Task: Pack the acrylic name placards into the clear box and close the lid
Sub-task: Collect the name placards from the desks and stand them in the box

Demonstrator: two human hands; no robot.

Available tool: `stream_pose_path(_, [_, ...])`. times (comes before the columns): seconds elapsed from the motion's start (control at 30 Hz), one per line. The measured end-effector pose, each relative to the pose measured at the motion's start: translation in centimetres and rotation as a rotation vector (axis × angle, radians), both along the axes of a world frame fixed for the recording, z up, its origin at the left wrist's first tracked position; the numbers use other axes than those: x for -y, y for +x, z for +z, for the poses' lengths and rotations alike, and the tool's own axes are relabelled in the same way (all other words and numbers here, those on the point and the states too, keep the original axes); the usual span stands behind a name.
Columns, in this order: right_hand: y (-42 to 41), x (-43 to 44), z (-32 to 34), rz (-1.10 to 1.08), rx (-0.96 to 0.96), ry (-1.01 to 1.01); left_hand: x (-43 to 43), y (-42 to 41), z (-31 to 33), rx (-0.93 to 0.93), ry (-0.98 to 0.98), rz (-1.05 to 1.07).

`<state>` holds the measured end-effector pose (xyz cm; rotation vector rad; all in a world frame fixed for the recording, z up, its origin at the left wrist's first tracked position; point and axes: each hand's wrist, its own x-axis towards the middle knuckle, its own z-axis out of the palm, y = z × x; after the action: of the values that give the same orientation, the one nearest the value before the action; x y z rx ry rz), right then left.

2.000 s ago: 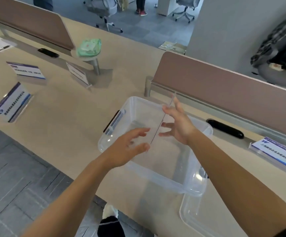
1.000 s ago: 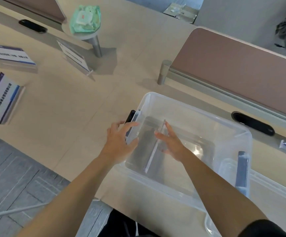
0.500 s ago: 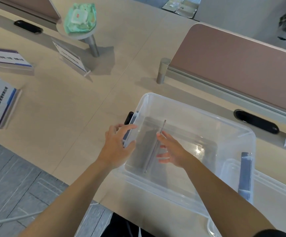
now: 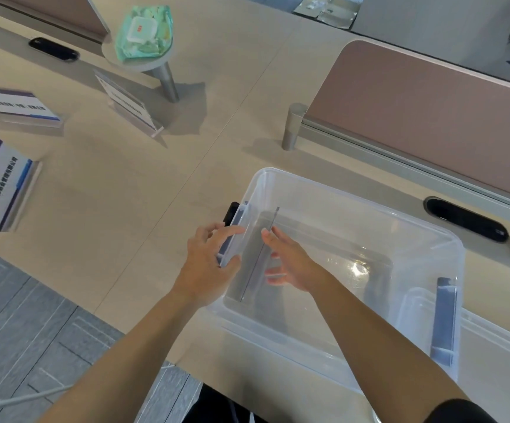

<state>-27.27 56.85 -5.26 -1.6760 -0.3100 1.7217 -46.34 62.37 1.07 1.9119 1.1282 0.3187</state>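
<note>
- Inside the rectangular clear plastic box (image 4: 354, 215), close to its 9 o'clock wall, a thin clear acrylic placard (image 4: 258, 257) is stood on edge, its long axis running from about 1 o'clock to 7 o'clock, nearly parallel to that wall.
- The right hand (image 4: 293, 267) is held inside the box at the placard's 3 o'clock side. Its fingers (image 4: 273, 239) are kept straight and laid against the sheet's face, with nothing gripped.
- The placard is thus found at 9 o'clock of the right hand, the nearer one, so settling the sheet is judged to fall to it.
- The left hand (image 4: 207, 264) is curled over the box's 9 o'clock rim and grey latch (image 4: 240, 213), and the box is steadied by that grip.
- A clear lid (image 4: 498, 349) is seen off the box, at its 4 o'clock.
- Well apart on the beige desk (image 4: 125, 193), blue-and-white printed placards are left unpacked: a near printed placard (image 4: 0, 184) at 9 o'clock, a far printed placard (image 4: 18, 105) and a tilted printed placard (image 4: 128, 106) toward 10 o'clock.
</note>
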Motion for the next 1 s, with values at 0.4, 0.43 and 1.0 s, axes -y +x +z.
stream_pose_path(0.4, [-1.1,-1.2,0.5,-0.022,0.058,-0.017,0.0,-0.1,-0.1,0.035,0.046,-0.021])
stream_pose_path(0.43, [-1.1,-1.2,0.4,-0.020,0.066,-0.019,-0.1,-0.1,-0.1,0.037,0.050,-0.024])
stream_pose_path(1.0, [-1.3,-1.5,0.5,-0.072,0.057,-0.024,-0.3,-0.4,-1.0,-0.007,0.059,-0.047])
